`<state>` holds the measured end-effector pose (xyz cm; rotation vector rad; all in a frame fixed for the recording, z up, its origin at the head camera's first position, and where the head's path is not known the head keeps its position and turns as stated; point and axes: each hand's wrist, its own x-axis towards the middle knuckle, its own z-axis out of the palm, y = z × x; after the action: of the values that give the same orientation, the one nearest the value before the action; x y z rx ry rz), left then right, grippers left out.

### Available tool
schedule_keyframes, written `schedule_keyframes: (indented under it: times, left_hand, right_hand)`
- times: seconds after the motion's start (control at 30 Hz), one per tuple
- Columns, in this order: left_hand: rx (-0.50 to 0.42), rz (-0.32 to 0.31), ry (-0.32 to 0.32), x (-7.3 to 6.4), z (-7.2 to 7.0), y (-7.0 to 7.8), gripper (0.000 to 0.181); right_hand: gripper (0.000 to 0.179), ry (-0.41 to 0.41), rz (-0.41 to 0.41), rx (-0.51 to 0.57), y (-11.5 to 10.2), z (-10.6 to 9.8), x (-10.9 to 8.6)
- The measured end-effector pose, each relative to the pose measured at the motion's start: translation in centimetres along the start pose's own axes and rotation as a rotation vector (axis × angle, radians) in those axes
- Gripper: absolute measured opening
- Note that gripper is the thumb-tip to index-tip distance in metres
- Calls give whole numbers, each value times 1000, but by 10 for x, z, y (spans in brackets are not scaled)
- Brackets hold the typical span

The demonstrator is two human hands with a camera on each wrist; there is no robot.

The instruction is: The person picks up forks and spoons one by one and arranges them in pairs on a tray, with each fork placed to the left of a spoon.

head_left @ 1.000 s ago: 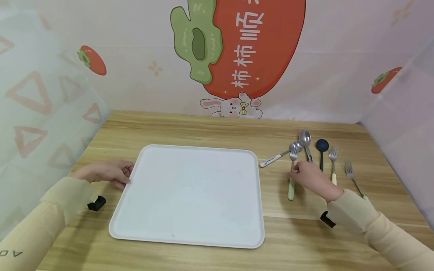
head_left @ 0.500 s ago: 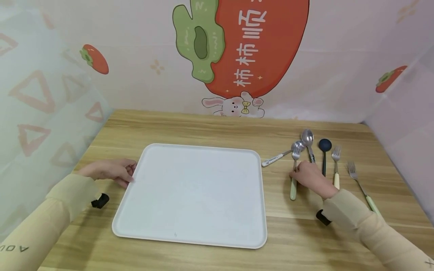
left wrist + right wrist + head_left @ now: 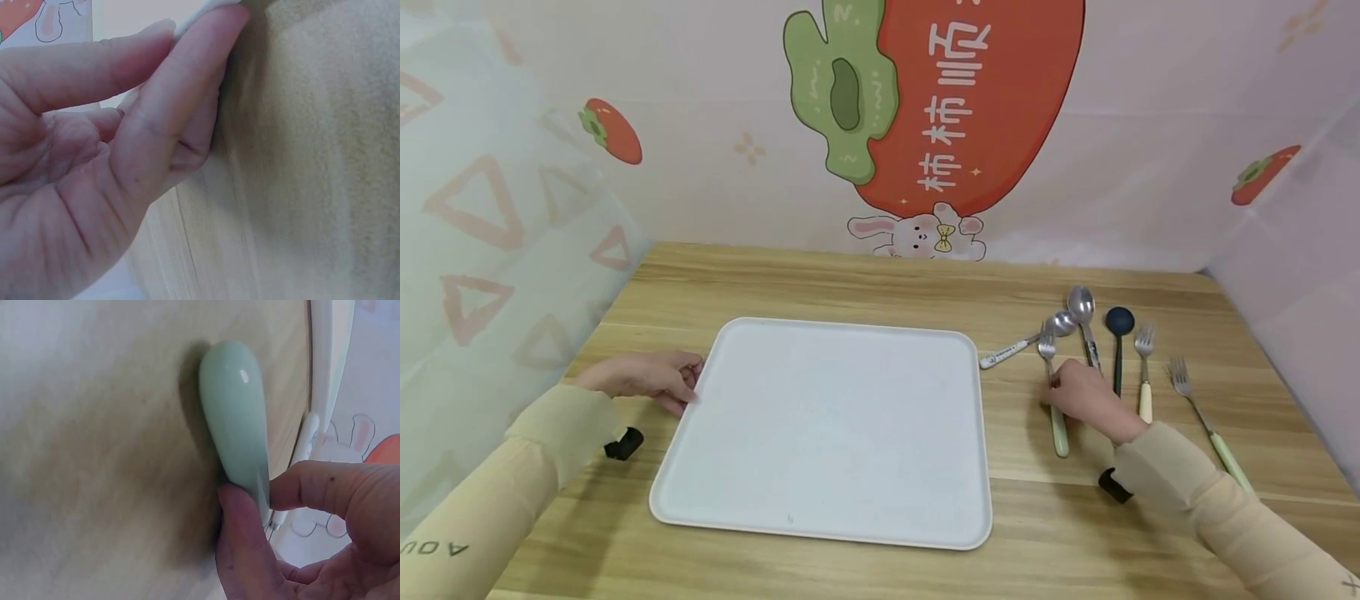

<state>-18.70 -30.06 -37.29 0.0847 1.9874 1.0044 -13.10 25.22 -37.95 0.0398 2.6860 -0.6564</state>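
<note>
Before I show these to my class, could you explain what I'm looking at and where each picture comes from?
There is no machine: a person works bare-handed. The wide views come from a head camera; the two close-ups from wrist cameras. On the wood-grain table, the left hand grips a white tray by its left edge. The right hand pinches a mint-handled fork. Around that hand lie two metal spoons, a dark spoon, a cream-handled fork and a fork with a green handle.
</note>
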Motion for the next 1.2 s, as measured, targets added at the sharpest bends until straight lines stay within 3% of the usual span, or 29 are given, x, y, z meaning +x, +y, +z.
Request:
schedule_keyframes:
  times: [0.23, 0.37, 0.7, 1.2]
  left_hand:
    - [-6, -12, 13, -1, 0, 2, 27]
    - [-14, -2, 12, -3, 0, 1, 26]
    - [5, -12, 24, 0, -2, -2, 24]
    - [3, -15, 17, 0, 0, 2, 23]
  right_hand:
    - [15, -9, -35, 6, -13, 6, -11]
    - [24, -22, -51, 7, -25, 10, -17]
    - [22, -18, -158, -73, -57, 17, -29]
    - [24, -5, -244, -174, -98, 34, -29]
